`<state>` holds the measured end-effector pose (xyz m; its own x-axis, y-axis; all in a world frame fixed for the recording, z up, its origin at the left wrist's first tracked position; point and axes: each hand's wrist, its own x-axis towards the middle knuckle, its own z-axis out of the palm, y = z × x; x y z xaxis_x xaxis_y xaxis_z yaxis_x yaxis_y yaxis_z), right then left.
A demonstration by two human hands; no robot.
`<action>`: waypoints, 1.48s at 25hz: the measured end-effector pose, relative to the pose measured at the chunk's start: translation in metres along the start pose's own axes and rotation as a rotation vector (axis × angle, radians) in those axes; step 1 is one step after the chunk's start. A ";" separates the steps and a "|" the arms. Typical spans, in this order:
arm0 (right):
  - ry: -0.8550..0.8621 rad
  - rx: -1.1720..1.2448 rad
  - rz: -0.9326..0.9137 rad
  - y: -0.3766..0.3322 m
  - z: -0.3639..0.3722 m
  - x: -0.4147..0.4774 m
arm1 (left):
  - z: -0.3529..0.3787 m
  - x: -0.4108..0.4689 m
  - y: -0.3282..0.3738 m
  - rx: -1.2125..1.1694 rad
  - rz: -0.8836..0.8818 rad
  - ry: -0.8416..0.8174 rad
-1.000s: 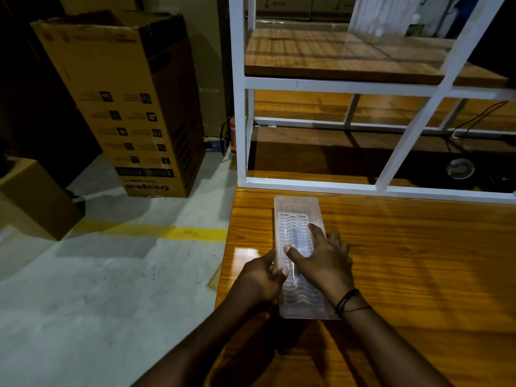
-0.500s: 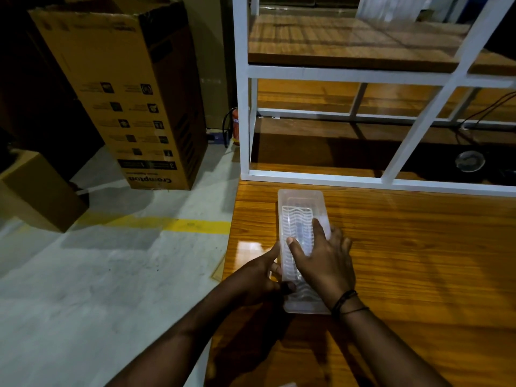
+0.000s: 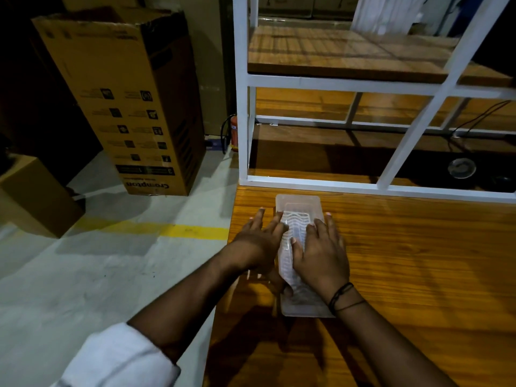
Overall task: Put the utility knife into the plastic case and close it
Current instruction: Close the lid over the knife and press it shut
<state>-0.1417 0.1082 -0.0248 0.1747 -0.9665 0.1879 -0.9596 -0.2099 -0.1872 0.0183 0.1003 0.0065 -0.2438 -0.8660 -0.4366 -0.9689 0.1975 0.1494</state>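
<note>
A clear plastic case with a ribbed lid lies lengthwise on the wooden table, near its left edge. My right hand lies flat on top of the lid, fingers apart, covering the case's right half. My left hand rests at the case's left side with its fingers spread; the index finger touches the lid and the thumb sits against the near left edge. The lid looks down on the case. The utility knife is not visible; I cannot tell whether it is inside.
A white metal shelf frame with wooden boards stands just beyond the case. The table's left edge drops to a concrete floor with a yellow line. A tall cardboard box and a smaller box stand at the left.
My left hand has let go of the case's side and spread its fingers flat. My right hand has slid onto the lid with its palm down.
</note>
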 end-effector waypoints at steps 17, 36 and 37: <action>-0.144 0.092 -0.078 0.020 0.003 0.068 | -0.034 0.055 -0.005 0.190 -0.042 -0.057; -0.168 0.034 -0.105 0.023 0.012 0.051 | -0.038 0.070 -0.002 0.205 -0.105 -0.108; -0.163 0.026 -0.120 0.022 0.012 0.042 | -0.037 0.071 -0.002 0.203 -0.106 -0.105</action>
<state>-0.1525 0.0613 -0.0322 0.3227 -0.9451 0.0521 -0.9242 -0.3265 -0.1982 0.0048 0.0214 0.0079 -0.1332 -0.8362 -0.5320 -0.9755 0.2055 -0.0787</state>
